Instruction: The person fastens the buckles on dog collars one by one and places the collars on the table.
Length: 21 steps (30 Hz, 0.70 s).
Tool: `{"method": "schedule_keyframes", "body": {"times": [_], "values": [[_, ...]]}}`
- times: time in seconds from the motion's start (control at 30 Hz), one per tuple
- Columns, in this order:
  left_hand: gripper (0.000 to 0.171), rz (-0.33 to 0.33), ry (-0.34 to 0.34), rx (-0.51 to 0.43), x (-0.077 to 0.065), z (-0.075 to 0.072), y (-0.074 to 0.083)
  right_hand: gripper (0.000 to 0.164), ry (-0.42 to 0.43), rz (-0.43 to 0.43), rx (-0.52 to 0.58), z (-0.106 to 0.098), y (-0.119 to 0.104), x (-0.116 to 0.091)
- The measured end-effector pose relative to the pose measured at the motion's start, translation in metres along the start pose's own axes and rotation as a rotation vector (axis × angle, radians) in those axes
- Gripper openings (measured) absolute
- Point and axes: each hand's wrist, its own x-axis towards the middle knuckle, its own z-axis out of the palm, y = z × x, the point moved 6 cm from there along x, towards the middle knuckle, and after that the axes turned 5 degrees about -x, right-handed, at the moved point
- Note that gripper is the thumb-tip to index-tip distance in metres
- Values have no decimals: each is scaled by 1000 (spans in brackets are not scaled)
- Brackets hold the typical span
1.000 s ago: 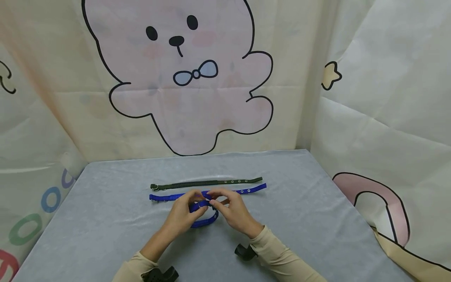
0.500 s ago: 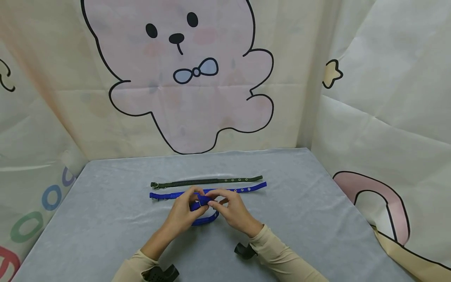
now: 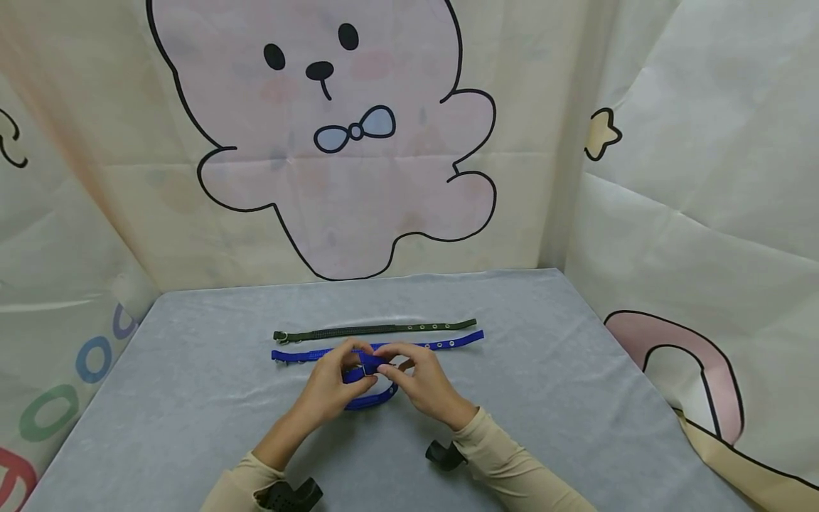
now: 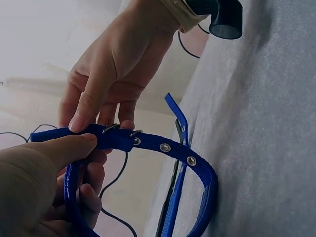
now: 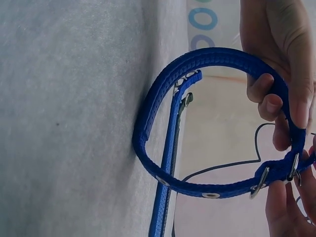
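Observation:
Both hands hold a blue collar bent into a loop, its metal eyelets (image 4: 165, 147) showing in the left wrist view. My left hand (image 3: 323, 387) pinches the collar (image 4: 207, 180) between thumb and fingers beside the buckle. At the strap by the metal buckle (image 5: 295, 167) and D-ring (image 5: 259, 182), the fingertips of my right hand (image 3: 425, 384) pinch the band. The strap's end passes through the buckle in the right wrist view. The loop hangs below the hands, close over the table.
Behind the hands, a second blue collar (image 3: 454, 344) lies stretched out on the grey cloth-covered table (image 3: 166, 398). A dark green collar (image 3: 358, 331) lies parallel beyond it. Printed curtains (image 3: 512, 199) enclose the table at the back and sides.
The strap's end and the buckle part, seen apart a second ago, now overlap between the fingertips. The hands have barely moved, and the two collars on the table lie as before.

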Motion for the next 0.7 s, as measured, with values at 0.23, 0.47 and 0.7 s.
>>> {"method": "schedule_keyframes", "body": {"times": [0.23,0.47,0.7], "values": [[28,-40,27,-60,2,-1,-6,22,17,4,-10,-1,2,0],[23,-97,64,-96,2,-3,-11,23,66,-14,-21,-2,1,1],[22,-101,74,-93,2,-4,-11,18,69,-25,-76,-3,-1,1]]}}
